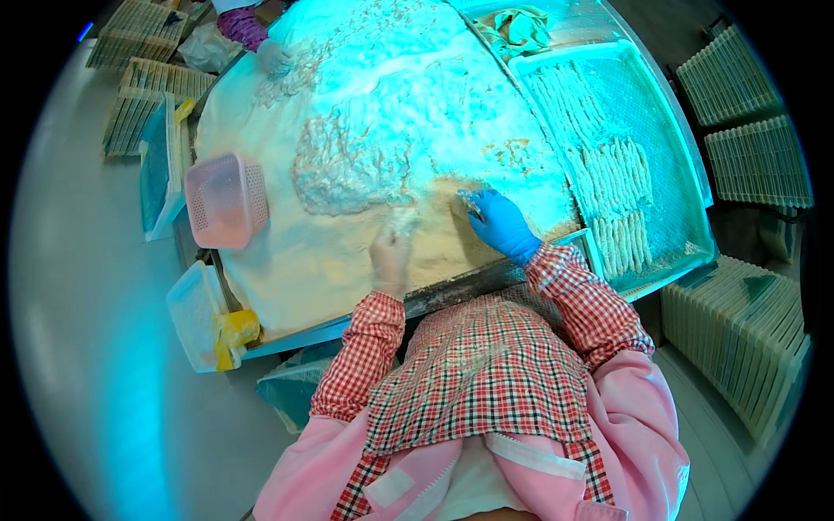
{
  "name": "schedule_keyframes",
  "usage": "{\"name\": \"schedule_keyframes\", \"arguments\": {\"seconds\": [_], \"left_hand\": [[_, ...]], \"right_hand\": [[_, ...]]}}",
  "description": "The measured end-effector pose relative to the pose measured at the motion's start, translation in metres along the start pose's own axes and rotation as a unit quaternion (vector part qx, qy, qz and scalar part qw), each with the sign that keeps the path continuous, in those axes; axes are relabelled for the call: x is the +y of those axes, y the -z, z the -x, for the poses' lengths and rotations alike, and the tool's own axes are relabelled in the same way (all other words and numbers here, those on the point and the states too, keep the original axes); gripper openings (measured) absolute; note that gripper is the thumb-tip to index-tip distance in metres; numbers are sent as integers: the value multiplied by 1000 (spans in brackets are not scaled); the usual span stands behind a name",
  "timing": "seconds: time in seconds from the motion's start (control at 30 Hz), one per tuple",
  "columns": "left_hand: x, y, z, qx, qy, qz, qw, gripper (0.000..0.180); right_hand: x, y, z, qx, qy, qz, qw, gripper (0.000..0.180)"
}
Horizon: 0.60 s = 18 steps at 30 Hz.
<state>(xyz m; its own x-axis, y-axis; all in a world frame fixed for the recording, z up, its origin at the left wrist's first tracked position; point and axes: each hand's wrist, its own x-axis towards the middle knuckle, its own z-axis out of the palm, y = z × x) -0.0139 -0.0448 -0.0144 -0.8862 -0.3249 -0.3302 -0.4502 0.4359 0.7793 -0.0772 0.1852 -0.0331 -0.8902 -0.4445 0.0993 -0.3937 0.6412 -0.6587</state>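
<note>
My left hand, in a crumb-coated glove, rests on the breadcrumb layer of the big work table, fingers closed over something small and crumb-covered that I cannot make out. My right hand, in a blue glove, pinches a small pale piece at its fingertips, just above the crumbs. A heap of white breaded material lies just beyond both hands. To my right a light-blue mesh tray holds rows of breaded sticks.
A pink perforated basket sits at the table's left edge. Another person's gloved hand works at the far side. Stacked trays stand at right and at far left. A white container with yellow cloth hangs near the table's corner.
</note>
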Motion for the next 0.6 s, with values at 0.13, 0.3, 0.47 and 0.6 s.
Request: {"name": "schedule_keyframes", "arguments": {"seconds": [0.13, 0.3, 0.47, 0.6], "left_hand": [[0, 7, 2, -23, -45, -210, 976, 29], [11, -13, -30, 59, 43, -141, 987, 28], [21, -24, -33, 66, -40, 77, 994, 24], [39, 19, -48, 1, -38, 155, 987, 24]], "right_hand": [[-6, 8, 5, 21, 9, 112, 993, 47], [-19, -29, -2, 54, 85, 138, 985, 50], [-24, -45, -4, -64, 77, 185, 978, 19], [6, -20, -3, -33, 30, 135, 990, 24]]}}
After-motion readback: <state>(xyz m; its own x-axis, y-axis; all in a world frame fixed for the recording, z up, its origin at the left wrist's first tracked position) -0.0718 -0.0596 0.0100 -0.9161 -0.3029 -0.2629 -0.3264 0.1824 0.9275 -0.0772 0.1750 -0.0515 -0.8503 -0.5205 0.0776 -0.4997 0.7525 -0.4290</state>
